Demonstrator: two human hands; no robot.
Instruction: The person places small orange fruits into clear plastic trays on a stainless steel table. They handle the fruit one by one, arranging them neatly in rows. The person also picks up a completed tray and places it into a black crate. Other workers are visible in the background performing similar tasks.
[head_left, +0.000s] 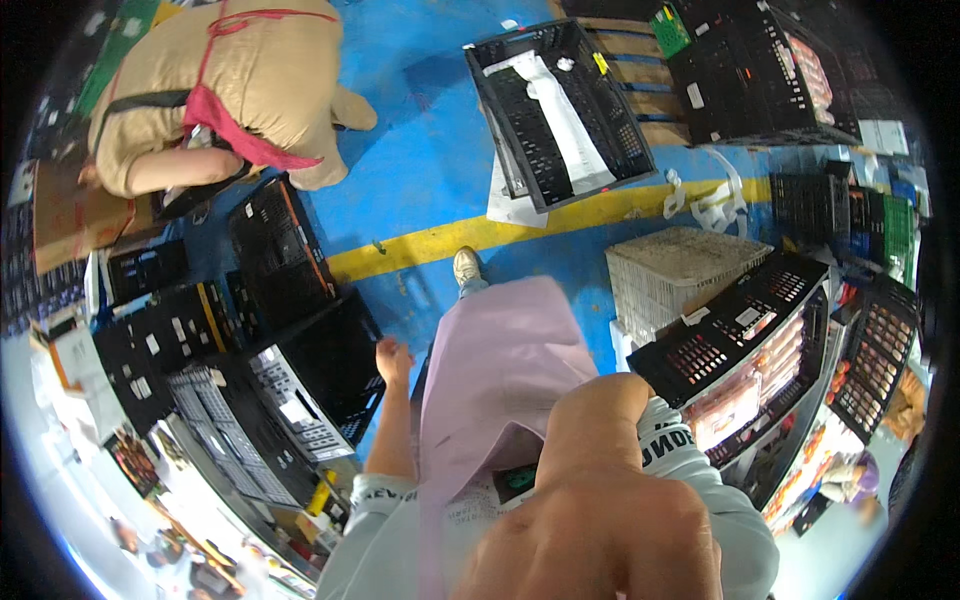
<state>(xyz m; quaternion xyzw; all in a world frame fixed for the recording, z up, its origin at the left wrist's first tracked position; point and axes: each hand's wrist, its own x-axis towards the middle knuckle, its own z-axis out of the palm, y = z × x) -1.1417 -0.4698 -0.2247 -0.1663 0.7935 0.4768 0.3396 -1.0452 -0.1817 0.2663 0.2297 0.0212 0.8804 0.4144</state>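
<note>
My left hand hangs at my side, its fingers partly curled. It is near the edge of a black plastic crate on the left; I cannot tell whether they touch. Close to the camera, my right hand is raised and bent back towards my head. Its fingertips are out of sight, so anything in them is hidden. A pale pink apron covers my front, and one shoe shows on the blue floor. A dark green item peeks from behind the apron's edge.
A bent-over person in beige works at the upper left. Ahead lies a black crate with a white strip inside, beside a wooden pallet. To the right stand a dirty white crate and a black crate of packaged goods.
</note>
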